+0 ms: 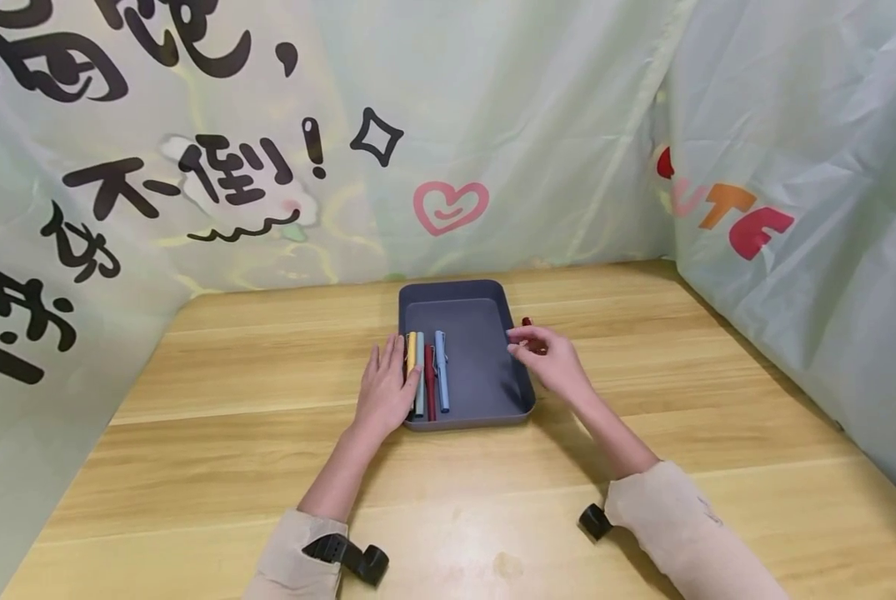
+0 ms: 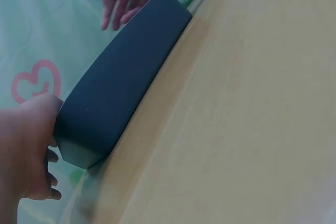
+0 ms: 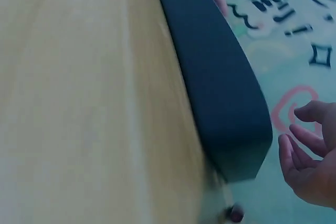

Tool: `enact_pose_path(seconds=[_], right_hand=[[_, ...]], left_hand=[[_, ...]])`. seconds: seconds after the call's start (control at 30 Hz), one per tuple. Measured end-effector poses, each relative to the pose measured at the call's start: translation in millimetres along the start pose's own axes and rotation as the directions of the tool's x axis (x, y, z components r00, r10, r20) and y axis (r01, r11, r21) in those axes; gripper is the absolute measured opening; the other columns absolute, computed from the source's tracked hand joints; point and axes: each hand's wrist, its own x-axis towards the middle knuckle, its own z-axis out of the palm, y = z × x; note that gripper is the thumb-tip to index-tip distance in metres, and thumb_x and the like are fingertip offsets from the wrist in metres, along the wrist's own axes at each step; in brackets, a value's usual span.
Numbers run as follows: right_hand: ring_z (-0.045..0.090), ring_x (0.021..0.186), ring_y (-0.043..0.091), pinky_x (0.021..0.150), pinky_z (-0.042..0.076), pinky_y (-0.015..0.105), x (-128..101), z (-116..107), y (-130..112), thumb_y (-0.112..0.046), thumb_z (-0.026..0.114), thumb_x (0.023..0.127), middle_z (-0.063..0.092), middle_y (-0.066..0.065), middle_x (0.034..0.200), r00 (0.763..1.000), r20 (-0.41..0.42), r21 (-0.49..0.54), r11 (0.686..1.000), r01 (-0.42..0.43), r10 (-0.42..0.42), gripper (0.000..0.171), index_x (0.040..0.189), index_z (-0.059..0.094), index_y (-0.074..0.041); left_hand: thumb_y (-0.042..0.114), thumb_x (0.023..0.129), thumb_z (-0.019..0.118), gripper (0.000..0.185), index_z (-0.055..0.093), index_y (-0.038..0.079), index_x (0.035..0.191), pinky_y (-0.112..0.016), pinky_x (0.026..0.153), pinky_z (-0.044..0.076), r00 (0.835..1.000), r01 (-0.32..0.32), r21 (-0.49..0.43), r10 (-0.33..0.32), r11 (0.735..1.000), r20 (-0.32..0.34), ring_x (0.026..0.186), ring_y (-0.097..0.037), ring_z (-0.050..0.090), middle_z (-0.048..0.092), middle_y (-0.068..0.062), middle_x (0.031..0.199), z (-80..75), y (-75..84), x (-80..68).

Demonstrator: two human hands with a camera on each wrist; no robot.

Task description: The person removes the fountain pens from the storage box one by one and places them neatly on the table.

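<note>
A dark blue-grey tray (image 1: 478,422) lies on the table, with several capped pens side by side in its left part: a yellow pen (image 1: 412,346), a grey-green pen (image 1: 420,400), a dark red pen (image 1: 430,383) and a light blue pen (image 1: 442,375). My left hand (image 1: 386,390) holds the tray's left wall, fingers along the outside and thumb over the rim by the pens. At the right rim is my right hand (image 1: 556,358), fingers loosely bent, nothing between them in the right wrist view. Just beyond it another dark red object (image 1: 526,321) shows, mostly hidden.
The wooden table (image 1: 267,367) extends around the tray. Printed cloth (image 1: 568,167) hangs along the back and both sides. Dark strap devices (image 1: 365,562) sit at both wrists, near the beige sleeves.
</note>
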Motion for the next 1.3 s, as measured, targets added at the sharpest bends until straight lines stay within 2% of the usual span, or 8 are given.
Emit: enact_pose_path(seconds=[0.17, 0.3, 0.4, 0.63, 0.8, 0.87, 1.1, 1.3], right_hand=[[0.06, 0.085, 0.022, 0.072, 0.049, 0.03, 6, 20, -17, -0.012, 0.066, 0.085, 0.064, 0.01, 0.1, 0.99, 0.14, 0.014, 1.0, -0.01, 0.008, 0.028, 0.11, 0.064, 0.0], [0.061, 0.086, 0.027, 0.075, 0.05, 0.037, 10, 39, -23, -0.01, 0.064, 0.086, 0.063, 0.011, 0.102, 0.967, 0.251, 0.044, 0.997, -0.062, 0.049, 0.028, 0.111, 0.063, 0.001], [0.061, 0.086, 0.03, 0.075, 0.05, 0.039, 13, 52, -23, -0.009, 0.064, 0.086, 0.064, 0.011, 0.101, 0.951, 0.298, 0.036, 0.994, -0.098, 0.083, 0.027, 0.11, 0.063, 0.002], [0.06, 0.073, 0.018, 0.064, 0.05, 0.03, 16, 72, -18, -0.007, 0.064, 0.084, 0.064, 0.005, 0.087, 0.933, 0.352, -0.016, 0.997, -0.07, 0.071, 0.018, 0.101, 0.067, -0.003], [0.057, 0.065, 0.017, 0.058, 0.048, 0.029, 16, 80, -17, -0.009, 0.065, 0.084, 0.062, 0.005, 0.081, 0.92, 0.387, -0.049, 0.997, -0.053, 0.068, 0.016, 0.099, 0.068, -0.006], [0.056, 0.066, 0.017, 0.059, 0.047, 0.029, 17, 83, -15, -0.01, 0.066, 0.083, 0.061, 0.005, 0.081, 0.916, 0.392, -0.086, 0.995, -0.054, 0.083, 0.017, 0.1, 0.068, -0.006], [0.055, 0.07, 0.015, 0.059, 0.045, 0.026, 18, 86, -17, -0.011, 0.071, 0.08, 0.058, 0.003, 0.082, 0.92, 0.39, -0.182, 0.983, 0.036, 0.039, 0.016, 0.095, 0.068, -0.007], [0.054, 0.076, 0.017, 0.066, 0.046, 0.028, 19, 85, -15, -0.006, 0.07, 0.079, 0.058, 0.006, 0.087, 0.924, 0.378, -0.24, 0.97, 0.042, 0.053, 0.014, 0.092, 0.068, -0.006]], left_hand=[[0.036, 0.098, 0.036, 0.062, 0.015, 0.004, 0.147, -0.051, 0.106, 0.011, 0.999, 0.028, -0.004, -0.027, 1.0, 0.029, 0.134, -0.041, 0.007, 0.01, -0.012, 0.151, 2.0, -1.7, -0.4], [0.035, 0.098, 0.037, 0.062, 0.014, 0.006, 0.147, -0.051, 0.106, 0.011, 0.998, 0.05, -0.023, -0.049, 0.998, 0.028, 0.134, -0.041, 0.008, 0.012, -0.012, 0.151, 3.3, -2.6, -0.8], [0.035, 0.098, 0.038, 0.062, 0.014, 0.007, 0.148, -0.051, 0.106, 0.011, 0.998, 0.057, -0.03, -0.056, 0.998, 0.029, 0.134, -0.04, 0.008, 0.013, -0.014, 0.151, 4.7, -2.9, -0.1], [0.035, 0.098, 0.038, 0.062, 0.013, 0.009, 0.148, -0.05, 0.106, 0.012, 0.996, 0.075, -0.044, -0.074, 0.996, 0.041, 0.134, -0.039, 0.009, 0.016, -0.016, 0.15, 6.2, -4.7, 1.8], [0.036, 0.098, 0.037, 0.062, 0.013, 0.01, 0.148, -0.05, 0.106, 0.012, 0.995, 0.087, -0.046, -0.085, 0.995, 0.051, 0.134, -0.038, 0.009, 0.016, -0.016, 0.15, 5.7, -5.5, 1.7], [0.036, 0.098, 0.036, 0.062, 0.012, 0.011, 0.149, -0.05, 0.106, 0.011, 0.995, 0.091, -0.043, -0.088, 0.995, 0.054, 0.134, -0.039, 0.009, 0.016, -0.016, 0.15, 5.4, -5.2, 1.5], [0.035, 0.098, 0.037, 0.061, 0.013, 0.011, 0.148, -0.05, 0.107, 0.011, 0.994, 0.095, -0.047, -0.092, 0.994, 0.059, 0.134, -0.039, 0.009, 0.016, -0.015, 0.15, 4.0, -4.2, 2.3], [0.035, 0.098, 0.038, 0.061, 0.013, 0.011, 0.148, -0.049, 0.107, 0.012, 0.994, 0.094, -0.049, -0.091, 0.994, 0.055, 0.134, -0.039, 0.009, 0.017, -0.016, 0.149, 4.6, -3.8, 1.6]])
